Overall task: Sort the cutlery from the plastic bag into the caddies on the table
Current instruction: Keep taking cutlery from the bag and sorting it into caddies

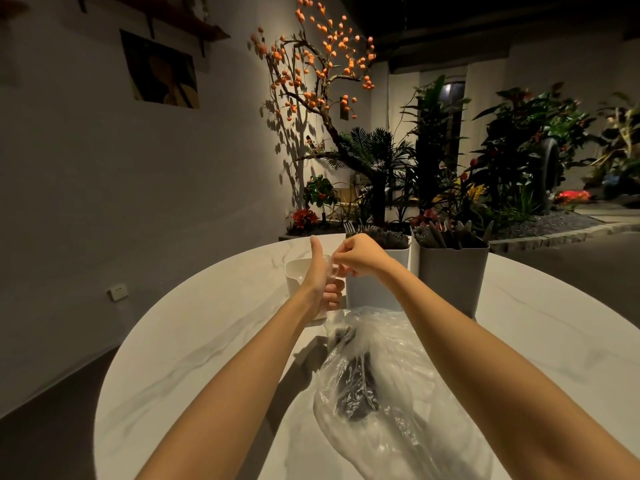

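One wide-angle view, worn on the person's head, looks forward and slightly down along both outstretched forearms. The round worktop (pixel 194 341) fills the lower half, close beneath the lens, its edges bowed by the lens. Beyond its far rim the view reaches a wall (pixel 104 168) and plants (pixel 433 174), well apart.

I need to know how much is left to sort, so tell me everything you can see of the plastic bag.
The plastic bag is clear, thin and crinkled, lying on its side on the white marble-look table, between the person's forearms. Dark cutlery shows through it as a bunched heap; pieces cannot be counted or told apart. Its far end is gathered and raised in front of the caddies, where the left hand grips it and the right hand pinches the plastic above.
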### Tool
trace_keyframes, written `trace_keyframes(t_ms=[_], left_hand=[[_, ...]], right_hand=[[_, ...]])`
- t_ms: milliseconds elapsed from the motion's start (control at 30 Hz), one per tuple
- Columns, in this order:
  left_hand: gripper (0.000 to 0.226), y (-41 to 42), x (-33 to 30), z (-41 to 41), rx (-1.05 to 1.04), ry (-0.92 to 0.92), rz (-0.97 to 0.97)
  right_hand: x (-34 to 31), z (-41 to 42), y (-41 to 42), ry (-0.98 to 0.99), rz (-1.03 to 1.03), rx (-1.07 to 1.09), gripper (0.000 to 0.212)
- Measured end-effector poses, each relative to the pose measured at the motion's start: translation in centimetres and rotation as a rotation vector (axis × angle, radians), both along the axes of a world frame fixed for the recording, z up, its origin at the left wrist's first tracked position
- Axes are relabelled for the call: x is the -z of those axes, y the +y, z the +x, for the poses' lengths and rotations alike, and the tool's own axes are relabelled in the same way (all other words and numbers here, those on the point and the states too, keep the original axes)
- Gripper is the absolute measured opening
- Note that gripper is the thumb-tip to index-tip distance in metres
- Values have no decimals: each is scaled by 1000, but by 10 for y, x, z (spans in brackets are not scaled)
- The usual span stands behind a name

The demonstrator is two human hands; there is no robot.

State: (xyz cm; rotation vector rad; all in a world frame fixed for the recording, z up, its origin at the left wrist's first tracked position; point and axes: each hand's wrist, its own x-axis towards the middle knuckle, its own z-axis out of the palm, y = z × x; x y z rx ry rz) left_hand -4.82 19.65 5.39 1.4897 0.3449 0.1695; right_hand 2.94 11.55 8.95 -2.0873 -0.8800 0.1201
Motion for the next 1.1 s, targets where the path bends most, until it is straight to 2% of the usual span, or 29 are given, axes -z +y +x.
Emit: trace_keyframes(t_ms=[67,133,200,300,367,500,800,967,1100], left_hand=[[102,3,3,1,-29,-1,-21],[100,4,5,4,-74,5,-11],[95,5,7,7,-137,14,35],[69,4,8,8,-192,23,123],[51,6,9,9,-206,14,207],[35,17,14,12,-264,-20,353],[22,34,13,9,-443,0,710],[20,43,10,10,-449,-36,711],[17,55,9,16,-494,-107,637]], right_hand=[[0,-2,-2,199,78,-59,19],[0,-3,-4,285,63,-113,30],[0,-3,-4,257,-7,-141,38],[-1,-5,1,151,-155,-133,47],[0,-7,5,135,-182,-107,42],[1,-9,9,167,-105,-133,24],[6,-7,29,99,-25,-130,21],[8,2,39,64,-21,-105,13],[14,15,46,-86,66,7,14]])
